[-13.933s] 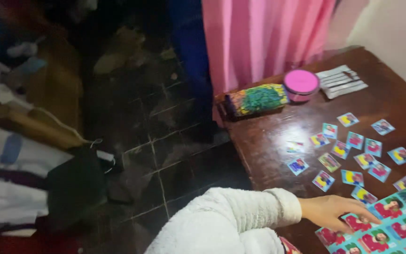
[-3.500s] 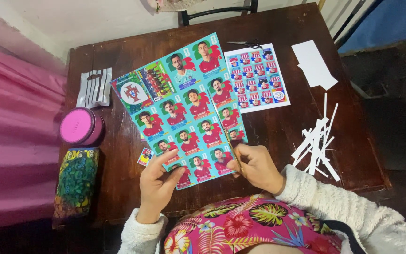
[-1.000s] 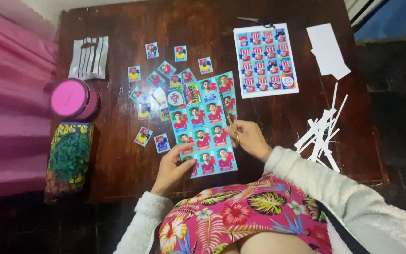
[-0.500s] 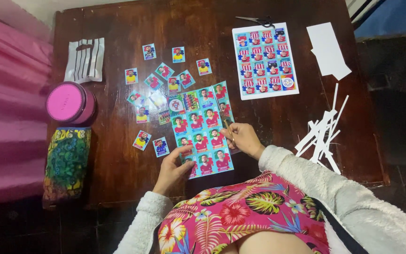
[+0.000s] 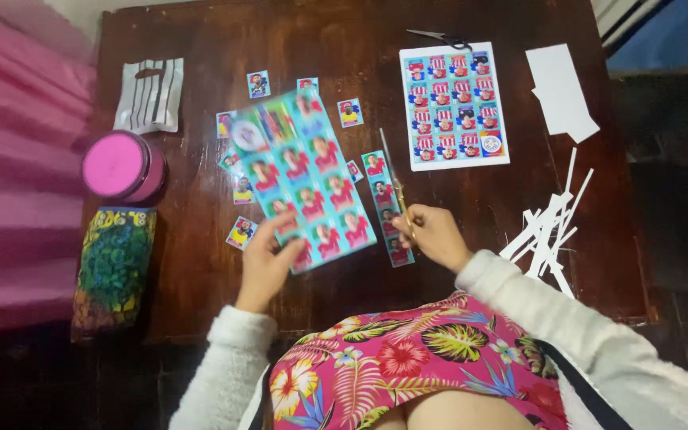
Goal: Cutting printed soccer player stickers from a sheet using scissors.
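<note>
At the table's 9 o'clock edge stands a round pink lidded tub [image 5: 123,166], away from the cutting. The left hand [image 5: 268,259] grips the bottom corner of the big blue sheet of portrait stickers [image 5: 306,177], lifting it (blurred) off the dark wooden table [image 5: 344,48]. At its 3 o'clock the right hand [image 5: 431,236] grips thin scissors [image 5: 396,185], beside a narrow sticker strip [image 5: 386,205] that lies flat, separate from the sheet.

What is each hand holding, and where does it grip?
The left hand holds the sticker sheet by its near bottom corner. The right hand grips scissors by the handles, blades pointing away.
</note>
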